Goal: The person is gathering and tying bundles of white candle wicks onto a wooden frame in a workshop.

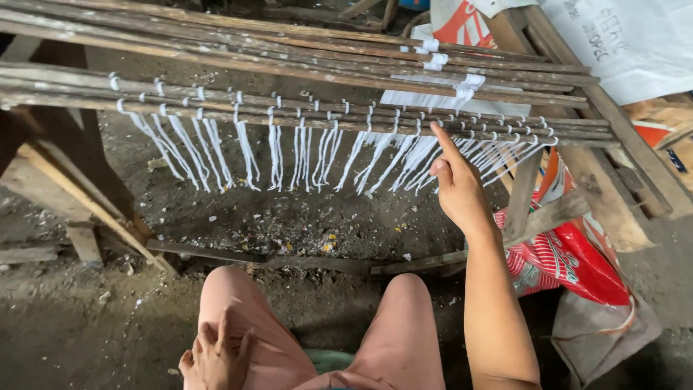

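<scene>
I recorded my right hand (456, 189) raised at about 2 o'clock from my knees, forefinger extended up to the wooden sticks (310, 108) of the rack, its tip touching the lower rods where the white strands (245, 148) were tied. The other fingers of that grip were curled loosely inward and pinched nothing that I could see. My left hand (215, 357) rested at 7 o'clock on my left thigh, fingers laid flat and together over the pink cloth of my shorts (393, 339), holding nothing. The sticks ran in a long bundle from 9 o'clock across to 3 o'clock, each carrying knotted white loops, with the loose strand ends hanging down in a row beneath them. Toward 1 o'clock several rods were bound with broader white ties (435, 59). A red and white sack (570, 256) lay at 4 o'clock on the dirt floor (72, 318), just beside my right forearm. Small scraps and litter were scattered over the floor under the rack. A white printed sheet (628, 36) hung at 2 o'clock beyond the frame.
</scene>
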